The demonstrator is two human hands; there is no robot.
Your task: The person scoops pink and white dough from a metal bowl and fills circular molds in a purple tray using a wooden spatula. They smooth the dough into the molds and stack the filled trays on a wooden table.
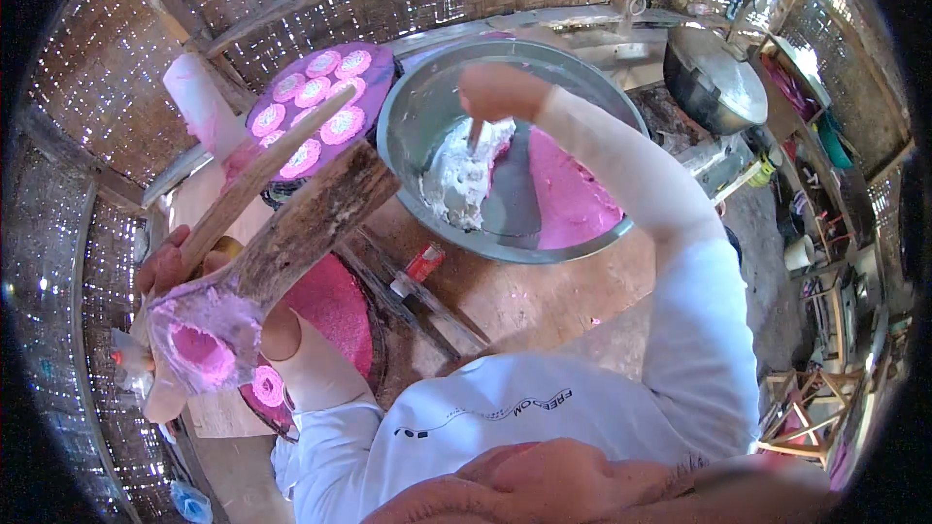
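My left hand (pixel 165 264) is closed around a wooden press tool with two thick handles (pixel 320 218). The tool's squared end has a round hollow (pixel 202 349) smeared with pink dough, and it hides much of my palm. Over a wide grey-green basin (pixel 406 126), my right hand (pixel 500 92) is closed on a short brown wooden stick (pixel 475 134). The stick's lower end meets a white doughy mass (pixel 461 180) on the basin's left side. A smooth pink dough slab (pixel 573 194) lies on the right side.
Left of the basin, a round purple tray (pixel 383 68) bears several pink-and-white discs (pixel 311 92). A white tube (pixel 199 102) stands beside it. Nearer me are a pink-covered round surface (pixel 335 301) and a red packet (pixel 424 260). A lidded pot (pixel 714 78) stands far right, near cluttered shelves.
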